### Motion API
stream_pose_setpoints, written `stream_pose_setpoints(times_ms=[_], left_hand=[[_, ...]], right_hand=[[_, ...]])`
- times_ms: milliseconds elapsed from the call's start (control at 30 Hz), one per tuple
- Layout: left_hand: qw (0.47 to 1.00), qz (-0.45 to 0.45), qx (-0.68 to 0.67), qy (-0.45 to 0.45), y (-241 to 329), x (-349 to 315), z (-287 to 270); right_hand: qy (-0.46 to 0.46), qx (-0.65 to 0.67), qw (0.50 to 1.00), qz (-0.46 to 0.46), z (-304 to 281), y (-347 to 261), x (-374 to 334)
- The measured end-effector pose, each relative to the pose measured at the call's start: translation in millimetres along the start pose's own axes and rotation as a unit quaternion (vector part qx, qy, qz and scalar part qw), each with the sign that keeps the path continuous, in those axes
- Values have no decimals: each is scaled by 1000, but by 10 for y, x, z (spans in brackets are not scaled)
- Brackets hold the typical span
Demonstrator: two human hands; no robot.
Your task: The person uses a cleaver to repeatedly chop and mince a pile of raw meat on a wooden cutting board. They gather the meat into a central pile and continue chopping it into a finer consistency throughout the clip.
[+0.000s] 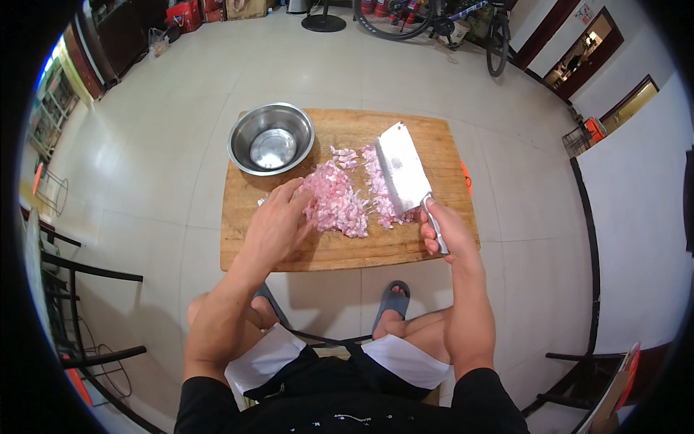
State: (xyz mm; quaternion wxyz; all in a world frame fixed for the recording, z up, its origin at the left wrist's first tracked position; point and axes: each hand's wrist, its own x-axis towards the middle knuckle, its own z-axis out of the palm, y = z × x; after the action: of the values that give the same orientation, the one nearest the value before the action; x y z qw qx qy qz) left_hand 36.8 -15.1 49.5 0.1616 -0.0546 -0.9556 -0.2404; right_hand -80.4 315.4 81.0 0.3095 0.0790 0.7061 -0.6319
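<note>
My right hand [450, 230] grips the handle of a cleaver [403, 168]. Its broad metal blade points away from me and covers part of a narrow strip of chopped pink meat [376, 181]. At the left edge of the larger heap of chopped meat [336, 201], my left hand [275, 226] rests with fingers slightly bent and apart, the fingertips at the meat. A small separate bit of meat lies beyond the heap. All of it is on a wooden cutting board [347, 254]. A steel bowl [244, 141] with nothing in it stands on the board's far left corner.
Below the board's near edge are my feet in grey slippers [390, 307]. A bicycle [434, 25] and a round black stand base [324, 23] are at the far side of the tiled floor. Black metal chair parts [94, 267] stand at the left, and a white wall [636, 239] at the right.
</note>
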Motion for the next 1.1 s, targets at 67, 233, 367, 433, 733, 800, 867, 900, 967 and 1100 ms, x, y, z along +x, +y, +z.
stream_pose_setpoints(times_ms=[67,233,367,433,733,800,867,900,967,1100], left_hand=[[1000,-1,1,0,-20,-11,11],[1000,-4,-1,-7,7,26,31],[1000,-6,-8,-13,47,75,53],[1000,-6,-7,-13,37,83,62],[1000,-7,-23,-4,-40,267,184],[1000,-7,-22,-5,-56,316,224],[1000,-8,-23,-2,-105,388,301],[1000,-5,-25,1,-139,457,351],[999,-6,-35,7,-171,611,427],[999,5,-31,16,-240,1013,650]], right_hand=[[-17,-1,999,-30,-48,55,-78],[-94,-2,995,-31,-51,92,-264],[-92,-53,994,14,-45,237,-143],[-63,-48,997,19,-83,225,-63],[-37,-50,998,9,-178,24,20],[-32,-27,999,2,-212,27,26],[-40,-5,999,-4,-208,36,-5],[-42,8,999,-8,-210,45,-27],[-58,22,998,-30,-187,70,-45],[-60,48,994,-78,-127,126,-10]])
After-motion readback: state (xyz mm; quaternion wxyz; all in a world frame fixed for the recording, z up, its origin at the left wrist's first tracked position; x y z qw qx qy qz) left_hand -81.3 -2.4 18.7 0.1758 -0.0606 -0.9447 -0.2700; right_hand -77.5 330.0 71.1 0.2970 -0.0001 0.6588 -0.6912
